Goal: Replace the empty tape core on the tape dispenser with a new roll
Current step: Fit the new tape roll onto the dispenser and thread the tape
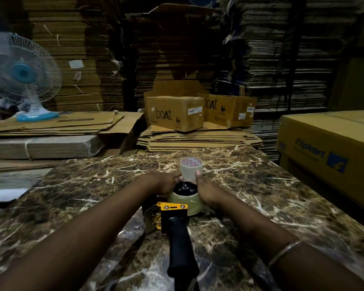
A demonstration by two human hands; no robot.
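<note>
A tape dispenser (172, 215) with a yellow frame and black handle lies on the marble table (260, 185), handle pointing toward me. A tan roll of tape (187, 204) sits around its black hub (185, 187). Just beyond it stands a thin whitish tape core (191, 168) with red print inside. My left hand (166, 182) touches the core's left side with its fingertips. My right hand (206, 190) presses its thumb on the core's right side, its palm beside the tan roll. The core is pinched between both hands.
Two "boAt" cartons (174, 113) sit on flattened cardboard (197, 139) behind the table. A yellow Flipkart box (323, 143) stands at the right. A table fan (23, 76) is at the far left on stacked cardboard. Tall cardboard stacks fill the background.
</note>
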